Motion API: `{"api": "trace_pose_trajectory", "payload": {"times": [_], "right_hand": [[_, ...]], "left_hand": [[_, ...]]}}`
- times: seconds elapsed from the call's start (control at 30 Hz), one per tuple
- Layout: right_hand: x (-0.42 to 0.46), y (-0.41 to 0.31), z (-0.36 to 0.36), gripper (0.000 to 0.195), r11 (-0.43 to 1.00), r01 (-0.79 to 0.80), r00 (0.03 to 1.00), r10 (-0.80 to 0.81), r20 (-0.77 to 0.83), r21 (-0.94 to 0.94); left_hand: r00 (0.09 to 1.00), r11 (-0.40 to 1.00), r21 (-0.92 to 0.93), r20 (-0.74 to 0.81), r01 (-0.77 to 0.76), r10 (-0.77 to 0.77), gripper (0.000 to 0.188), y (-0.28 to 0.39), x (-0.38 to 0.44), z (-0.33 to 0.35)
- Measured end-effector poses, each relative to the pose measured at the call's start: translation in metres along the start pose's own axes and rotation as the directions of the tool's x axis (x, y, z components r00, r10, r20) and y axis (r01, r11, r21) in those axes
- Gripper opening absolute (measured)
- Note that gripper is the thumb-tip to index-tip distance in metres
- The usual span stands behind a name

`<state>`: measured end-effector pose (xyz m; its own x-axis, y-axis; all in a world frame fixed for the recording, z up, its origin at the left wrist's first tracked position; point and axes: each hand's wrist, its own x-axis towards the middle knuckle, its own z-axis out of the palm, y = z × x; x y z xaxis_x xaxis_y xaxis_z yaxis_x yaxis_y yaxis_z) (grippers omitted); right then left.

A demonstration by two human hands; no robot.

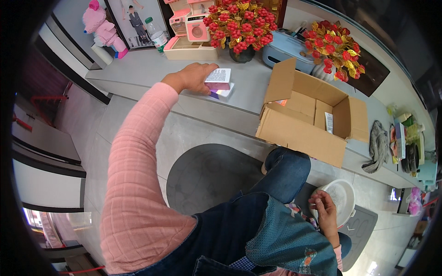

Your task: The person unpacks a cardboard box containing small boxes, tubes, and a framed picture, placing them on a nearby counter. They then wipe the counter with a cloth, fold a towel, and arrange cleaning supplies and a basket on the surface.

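On the grey ledge, my left hand (195, 77) grips the left end of a small white and dark pink box (218, 77) that bears print. Just under it lies a white and purple box (223, 92), partly covered by the upper one. To the right stands an opened cardboard box (304, 132), its flaps spread outward. A white printed packet (329, 122) leans against its inner wall, and an orange-labelled item (281, 102) shows at its left corner. My right hand (324, 210) hangs loosely beside a white bucket (340, 196), fingers slightly curled and nothing visible in them.
Along the wall stand a plastic bottle (156, 37), a pink toy kitchen (191, 31), red berry decorations (241, 26), a blue storage box (290, 51) and a vase of red flowers (333, 48). A grey cloth (376, 146) lies right of the carton. Below, a dark mat (210, 177) covers the floor.
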<state>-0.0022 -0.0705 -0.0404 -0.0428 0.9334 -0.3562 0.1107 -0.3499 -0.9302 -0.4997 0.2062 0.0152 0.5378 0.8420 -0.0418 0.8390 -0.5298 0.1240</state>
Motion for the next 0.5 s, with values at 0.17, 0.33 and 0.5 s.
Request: {"api": "trace_pose_trajectory", "payload": {"times": [0.17, 0.33, 0.5], "right_hand": [[-0.004, 0.001, 0.0, 0.026, 1.0, -0.014, 1.0, 0.014, 0.001, 0.012], [-0.003, -0.004, 0.004, 0.026, 1.0, -0.017, 1.0, 0.017, 0.008, 0.005], [-0.009, -0.006, -0.001, 0.028, 0.999, -0.049, 0.999, 0.049, 0.002, 0.012]], "left_hand": [[0.93, 0.93, 0.032, -0.051, 0.367, -0.365, 0.08, 0.041, 0.012, 0.002], [0.815, 0.82, -0.019, -0.1, 0.572, -0.571, 0.092, 0.083, 0.034, 0.004], [0.879, 0.907, -0.16, -0.233, 0.389, -0.417, 0.1, 0.07, 0.014, -0.001]]}}
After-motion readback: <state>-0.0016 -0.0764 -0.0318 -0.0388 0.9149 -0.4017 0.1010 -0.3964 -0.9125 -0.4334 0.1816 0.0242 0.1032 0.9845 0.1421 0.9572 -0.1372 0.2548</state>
